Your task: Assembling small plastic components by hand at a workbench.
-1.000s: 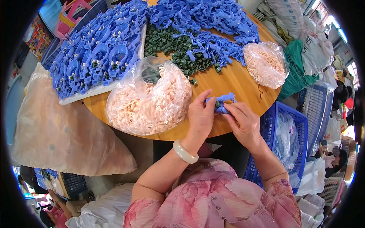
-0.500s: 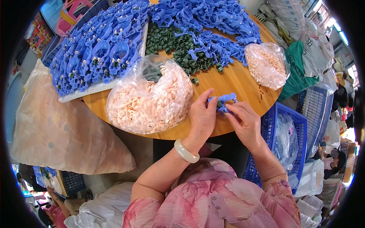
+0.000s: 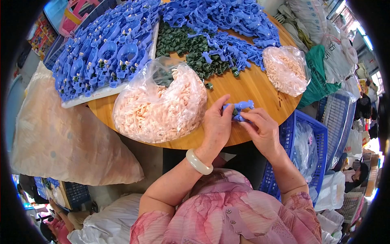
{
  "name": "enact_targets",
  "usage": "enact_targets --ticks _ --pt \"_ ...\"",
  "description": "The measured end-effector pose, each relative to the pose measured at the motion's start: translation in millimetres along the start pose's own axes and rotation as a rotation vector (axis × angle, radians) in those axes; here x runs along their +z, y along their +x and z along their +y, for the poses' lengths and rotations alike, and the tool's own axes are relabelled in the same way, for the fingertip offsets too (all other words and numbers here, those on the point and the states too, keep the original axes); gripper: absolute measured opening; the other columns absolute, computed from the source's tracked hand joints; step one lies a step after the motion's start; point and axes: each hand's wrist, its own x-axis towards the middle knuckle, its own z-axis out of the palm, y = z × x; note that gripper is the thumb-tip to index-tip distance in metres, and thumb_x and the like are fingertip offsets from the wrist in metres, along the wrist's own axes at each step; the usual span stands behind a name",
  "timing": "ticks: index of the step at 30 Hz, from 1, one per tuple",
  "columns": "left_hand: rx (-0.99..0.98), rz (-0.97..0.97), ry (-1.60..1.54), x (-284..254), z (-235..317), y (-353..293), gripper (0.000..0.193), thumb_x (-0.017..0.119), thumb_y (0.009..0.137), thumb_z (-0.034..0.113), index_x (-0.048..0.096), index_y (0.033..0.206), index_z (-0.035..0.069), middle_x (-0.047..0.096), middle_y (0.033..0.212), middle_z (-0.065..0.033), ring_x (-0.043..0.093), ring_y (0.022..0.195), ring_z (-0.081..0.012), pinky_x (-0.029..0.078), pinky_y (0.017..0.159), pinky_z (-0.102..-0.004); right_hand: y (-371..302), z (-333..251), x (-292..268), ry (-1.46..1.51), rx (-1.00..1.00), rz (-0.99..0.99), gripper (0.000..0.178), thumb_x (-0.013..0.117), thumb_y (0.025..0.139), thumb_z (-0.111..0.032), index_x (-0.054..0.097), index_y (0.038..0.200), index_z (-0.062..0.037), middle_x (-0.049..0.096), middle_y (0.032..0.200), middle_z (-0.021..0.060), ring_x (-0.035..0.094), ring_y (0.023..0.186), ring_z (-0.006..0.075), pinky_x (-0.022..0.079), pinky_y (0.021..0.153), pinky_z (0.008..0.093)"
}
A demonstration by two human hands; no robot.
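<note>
Plastic part [image 3: 244,105], bright blue, is hovering around the near side of the wooden table [image 3: 260,87], both bare hands gripping it. Left hand [image 3: 217,122], the one wearing a pale bangle [image 3: 199,162], is grasping one end, while the right hand [image 3: 262,129] is pinching the underside with thumb and fingers. A dark green bit is peeking out by the left thumb, but fingers are hiding most of it, so can't tell how it's sitting. Just left, a clear bag [image 3: 162,118] is bulging with pale pinkish pieces; a smaller bag [image 3: 284,70] is resting off right. Farther back, green pieces [image 3: 174,42] are lying beside small blue parts [image 3: 243,57], with bigger blue ones [image 3: 221,16] heaping behind. Far left, a white tray [image 3: 95,94] is holding loads of blue assemblies [image 3: 107,53]. Below the table's right edge, a blue basket [image 3: 287,130] is holding clear plastic.
</note>
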Motion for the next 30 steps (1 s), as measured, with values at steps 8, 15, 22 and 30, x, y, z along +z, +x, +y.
enact_targets --ticks 8,15,22,30 --pt "-0.024 -0.003 -0.014 1 6 -2 0.031 0.057 0.087 0.004 0.057 0.117 -0.002 0.057 0.082 -0.0015 0.050 0.070 -0.0069 0.045 0.061 -0.0212 -1 -7 -2 0.016 0.027 -0.001 0.020 0.068 0.076 -0.006 0.064 0.095 -0.0066 0.060 0.088 0.0075 0.062 0.074 0.0241 0.050 0.062 0.0311" --pt "-0.019 -0.001 -0.005 2 5 -2 0.031 0.058 0.086 0.005 0.057 0.116 -0.002 0.057 0.081 -0.0014 0.050 0.070 -0.0072 0.045 0.062 -0.0217 1 -1 -3 -0.119 -0.164 0.026 0.019 0.068 0.076 -0.005 0.064 0.094 -0.0069 0.060 0.086 0.0068 0.062 0.074 0.0243 0.050 0.062 0.0306" --pt "-0.057 -0.007 -0.007 2 5 -2 0.030 0.057 0.086 0.004 0.057 0.116 -0.002 0.058 0.082 -0.0022 0.050 0.071 -0.0081 0.045 0.064 -0.0225 -2 -2 -1 -0.049 -0.040 -0.007 0.020 0.068 0.075 -0.004 0.064 0.094 -0.0074 0.059 0.083 0.0060 0.061 0.072 0.0245 0.050 0.061 0.0321" --pt "-0.046 -0.018 -0.012 3 12 -4 0.031 0.056 0.087 0.004 0.056 0.118 -0.002 0.057 0.083 -0.0014 0.050 0.071 -0.0074 0.045 0.064 -0.0219 3 5 -2 -0.042 -0.224 0.033 0.021 0.068 0.075 -0.001 0.064 0.095 -0.0059 0.059 0.086 0.0073 0.059 0.071 0.0223 0.048 0.058 0.0299"
